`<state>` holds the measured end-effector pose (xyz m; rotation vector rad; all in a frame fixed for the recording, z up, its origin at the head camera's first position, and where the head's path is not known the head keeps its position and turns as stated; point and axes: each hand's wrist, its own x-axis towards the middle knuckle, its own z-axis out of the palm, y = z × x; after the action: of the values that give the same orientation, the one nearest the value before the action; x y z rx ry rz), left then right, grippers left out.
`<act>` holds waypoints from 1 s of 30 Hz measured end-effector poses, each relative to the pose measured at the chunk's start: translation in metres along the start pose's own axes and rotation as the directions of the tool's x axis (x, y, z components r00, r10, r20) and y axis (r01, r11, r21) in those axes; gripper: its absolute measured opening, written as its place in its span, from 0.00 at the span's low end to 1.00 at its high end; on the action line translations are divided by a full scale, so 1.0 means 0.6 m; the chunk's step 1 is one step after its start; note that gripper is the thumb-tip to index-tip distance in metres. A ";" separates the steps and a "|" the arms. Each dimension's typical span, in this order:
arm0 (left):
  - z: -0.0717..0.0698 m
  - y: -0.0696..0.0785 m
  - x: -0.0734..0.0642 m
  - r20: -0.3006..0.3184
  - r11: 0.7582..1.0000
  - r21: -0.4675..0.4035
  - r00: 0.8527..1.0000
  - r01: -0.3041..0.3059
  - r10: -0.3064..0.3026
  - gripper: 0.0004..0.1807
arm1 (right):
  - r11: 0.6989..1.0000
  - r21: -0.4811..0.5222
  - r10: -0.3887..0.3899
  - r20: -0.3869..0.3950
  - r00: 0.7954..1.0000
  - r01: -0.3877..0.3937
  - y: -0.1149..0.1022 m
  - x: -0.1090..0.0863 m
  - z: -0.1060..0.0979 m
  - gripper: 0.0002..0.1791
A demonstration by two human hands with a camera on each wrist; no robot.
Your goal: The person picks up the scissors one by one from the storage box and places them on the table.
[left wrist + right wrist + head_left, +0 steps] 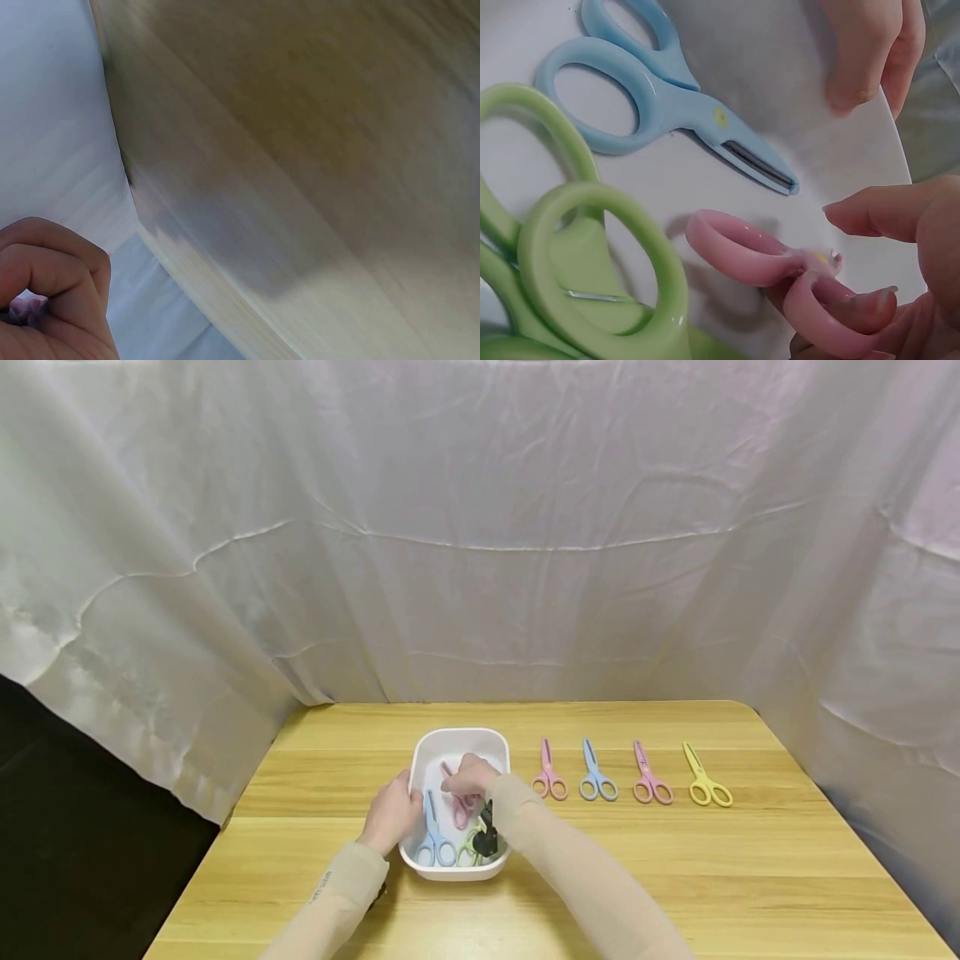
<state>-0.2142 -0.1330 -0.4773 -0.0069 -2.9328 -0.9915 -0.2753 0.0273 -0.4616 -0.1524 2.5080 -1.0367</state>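
A white plastic bin (457,875) stands on the table. My left hand (393,814) grips its left wall, with the thumb over the rim on the inside. Inside the bin, my right hand (472,774) holds pink scissors (735,251); its fingers curl under the handle loops and one fingertip shows through a loop, while the thumb is apart from them. Blue scissors (682,112) lie along the bin's left side, blade pointing away from me. Green scissors (669,289) lie near the front right corner, partly hidden in the head view by the black right wrist camera (486,841).
To the right of the bin, a row on the wooden table (600,877) holds pink scissors (548,772), blue scissors (592,770), another pink pair of scissors (645,770) and yellow scissors (700,777), handles towards me. A pale curtain (525,593) hangs behind the table.
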 end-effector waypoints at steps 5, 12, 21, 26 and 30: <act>0.000 0.000 0.000 0.000 1.000 -0.001 1.000 0.001 -0.001 0.28 | 1.000 0.029 0.000 -0.018 1.000 0.000 0.006 0.001 -0.001 0.16; 0.003 -0.005 0.002 -0.008 1.000 -0.004 1.000 -0.012 0.012 0.27 | 0.996 0.092 -0.003 -0.050 0.999 0.008 0.015 0.004 -0.001 0.24; 0.004 -0.003 0.002 -0.020 1.000 -0.008 1.000 -0.018 0.018 0.27 | 0.987 0.161 0.006 -0.091 0.996 0.009 0.017 0.006 0.003 0.22; 0.004 -0.003 0.002 -0.024 1.000 -0.015 1.000 -0.015 0.015 0.26 | 0.972 0.234 0.029 -0.086 0.996 -0.008 0.021 0.011 0.008 0.16; 0.004 -0.004 0.002 -0.027 1.000 -0.010 0.999 -0.023 0.023 0.26 | 0.964 0.267 0.029 -0.093 0.995 -0.003 0.021 0.011 0.011 0.15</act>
<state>-0.2155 -0.1334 -0.4805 -0.0276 -2.8969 -0.9960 -0.2777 0.0302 -0.4771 -0.0012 2.4176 -1.3925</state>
